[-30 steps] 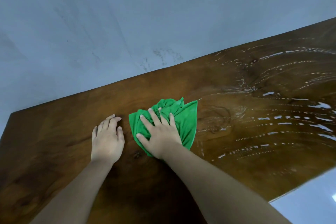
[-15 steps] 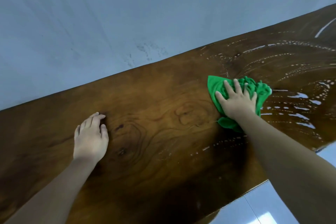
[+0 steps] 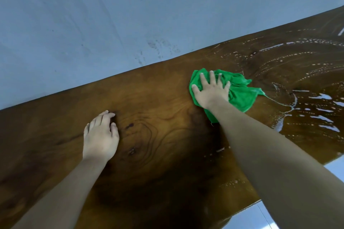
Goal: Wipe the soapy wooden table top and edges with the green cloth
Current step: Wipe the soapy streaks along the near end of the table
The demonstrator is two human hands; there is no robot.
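The wooden table top (image 3: pixel 158 98) is looking dry on its left; soapy streaks (image 3: pixel 307 72) are covering the right, so I judge about half remains. The green cloth (image 3: pixel 242 95) is lying bunched mid-table under my right hand (image 3: pixel 212 93), its fingers flat and spread; my left hand (image 3: pixel 100 139) is resting open, empty.

left hand (image 3: pixel 100 135): bare | left forearm (image 3: pixel 61 188): bare to 7 o'clock | right hand (image 3: pixel 211 92): bare | right forearm (image 3: pixel 270 154): bare to 5 o'clock
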